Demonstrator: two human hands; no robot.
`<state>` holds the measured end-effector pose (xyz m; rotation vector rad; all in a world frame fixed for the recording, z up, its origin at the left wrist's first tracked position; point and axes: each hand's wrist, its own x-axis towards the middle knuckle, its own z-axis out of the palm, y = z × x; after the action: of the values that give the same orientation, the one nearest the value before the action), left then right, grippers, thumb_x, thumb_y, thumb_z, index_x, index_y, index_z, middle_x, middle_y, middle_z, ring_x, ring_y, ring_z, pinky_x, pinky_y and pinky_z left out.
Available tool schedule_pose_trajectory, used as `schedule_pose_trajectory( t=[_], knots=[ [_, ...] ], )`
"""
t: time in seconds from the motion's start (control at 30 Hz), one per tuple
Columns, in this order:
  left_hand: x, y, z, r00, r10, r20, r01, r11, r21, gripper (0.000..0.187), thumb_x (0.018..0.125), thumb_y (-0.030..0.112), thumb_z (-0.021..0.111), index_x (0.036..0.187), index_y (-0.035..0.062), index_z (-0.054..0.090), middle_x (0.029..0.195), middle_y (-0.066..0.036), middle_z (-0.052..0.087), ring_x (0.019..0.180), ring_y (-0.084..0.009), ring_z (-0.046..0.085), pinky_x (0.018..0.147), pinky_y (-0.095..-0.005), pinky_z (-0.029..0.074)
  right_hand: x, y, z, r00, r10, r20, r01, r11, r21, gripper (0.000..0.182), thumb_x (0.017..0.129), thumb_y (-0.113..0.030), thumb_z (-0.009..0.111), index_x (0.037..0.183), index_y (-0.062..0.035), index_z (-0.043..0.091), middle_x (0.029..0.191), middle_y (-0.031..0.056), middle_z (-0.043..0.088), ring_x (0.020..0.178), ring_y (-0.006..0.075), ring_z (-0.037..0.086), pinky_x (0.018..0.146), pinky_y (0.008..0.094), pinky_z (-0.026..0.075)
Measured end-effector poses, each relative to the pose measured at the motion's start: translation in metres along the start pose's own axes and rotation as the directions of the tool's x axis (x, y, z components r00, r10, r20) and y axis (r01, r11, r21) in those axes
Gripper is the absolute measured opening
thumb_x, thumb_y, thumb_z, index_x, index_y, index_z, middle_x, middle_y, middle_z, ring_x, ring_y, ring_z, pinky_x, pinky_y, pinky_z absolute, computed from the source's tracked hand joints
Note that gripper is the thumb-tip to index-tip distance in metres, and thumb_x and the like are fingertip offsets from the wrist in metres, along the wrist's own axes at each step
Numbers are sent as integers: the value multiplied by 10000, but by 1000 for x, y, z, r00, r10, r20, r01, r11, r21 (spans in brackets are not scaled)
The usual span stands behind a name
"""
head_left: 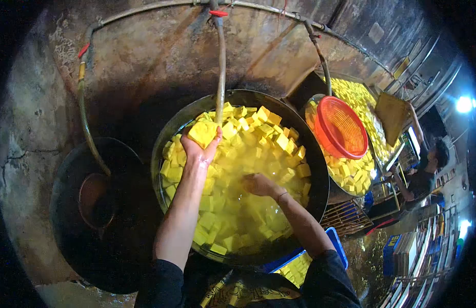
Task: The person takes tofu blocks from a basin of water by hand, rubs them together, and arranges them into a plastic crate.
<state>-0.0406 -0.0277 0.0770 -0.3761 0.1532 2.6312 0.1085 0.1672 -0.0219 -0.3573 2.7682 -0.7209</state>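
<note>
Centrally, a big round vat point(320, 169) fills the middle of the frame, full of yellow liquid and many yellow blocks point(258, 128) floating in it. The left hand point(199, 149) is raised at the vat's upper left edge, fingers closed around one yellow block point(203, 132) held just above the liquid. The right hand point(258, 185) reaches into the middle of the vat, palm down at the surface among the blocks; whether it grips anything cannot be told, since its fingers are partly under the liquid. Both forearms are bare, with dark sleeves pushed up at the bottom of the frame.

A hose point(220, 66) hangs down from the upper centre into the vat, just beside the held block. To the right, a second vat point(345, 174) also holds yellow blocks, with an orange basket point(341, 127) resting tilted on top of them. Lower left, a dark pan point(94, 215) sits apart from the vat (another hose point(86, 123) leads down to it). At the right edge, another person point(425, 174) stands near the second vat. A blue crate point(335, 246) with more blocks shows just below the main vat, lower centre.
</note>
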Motion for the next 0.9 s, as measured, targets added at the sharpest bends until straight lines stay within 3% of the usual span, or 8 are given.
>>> schedule_pose_trajectory(
  t=[0.1,0.17,0.4,0.43,0.5,0.57,0.8,0.9],
  knots=[
    [-3,17,0,999,32,-39,-32,999,3,325,902,302,360,956,84,595,1016,-95,601,990,-289,513,859,-497,440,23,-12,-19,989,31,-142,10,960,280,303,823,-263,587,1033,-47,620,925,153,642,832,249,615,758,348,482],
    [-5,22,-1,996,89,-1,-89,995,40,329,907,295,346,960,87,595,1014,-98,605,971,-293,522,854,-499,439,46,-33,-30,941,336,-40,-258,789,558,391,788,-347,645,1025,-36,628,868,161,648,782,228,613,718,338,482],
    [-15,27,-9,989,138,-49,-138,990,12,334,840,336,400,937,80,590,1021,-107,601,994,-328,520,845,-547,425,100,-72,12,987,138,-76,-116,961,249,525,711,-454,736,1011,-34,641,833,129,665,702,213,611,621,314,486],
    [-16,28,-13,989,139,-48,-139,990,-2,329,837,336,406,933,80,589,1020,-106,601,995,-326,520,846,-547,424,95,-74,13,982,185,23,-130,589,798,464,733,-390,732,1004,-25,634,849,115,665,728,194,615,639,303,488],
    [-13,30,-22,988,149,-31,-149,989,2,316,831,333,414,921,85,588,1011,-100,602,992,-312,524,847,-543,423,82,-72,3,978,161,135,-130,-39,991,405,755,-325,729,997,-17,626,864,100,665,754,175,619,656,293,489],
    [-14,28,-23,988,152,-8,-152,988,15,306,829,330,418,912,90,588,1002,-95,604,988,-299,527,848,-539,423,50,-94,-37,961,273,-32,-191,746,638,289,783,-178,709,979,8,607,920,74,662,842,131,617,732,264,483],
    [-8,-23,-40,999,8,42,-12,996,89,318,841,272,421,998,60,597,994,-85,632,882,-230,596,783,-369,471,-5,-135,-97,871,293,-394,179,557,811,319,754,-182,746,969,11,611,853,29,639,759,79,570,676,230,455],
    [-18,-57,-37,982,-135,131,113,981,159,306,835,241,451,1021,51,602,940,-69,630,853,-222,599,765,-341,476,-15,-146,-112,841,404,-360,-138,803,580,341,771,-100,707,1034,55,554,872,81,645,706,122,593,638,249,488]
  ],
)
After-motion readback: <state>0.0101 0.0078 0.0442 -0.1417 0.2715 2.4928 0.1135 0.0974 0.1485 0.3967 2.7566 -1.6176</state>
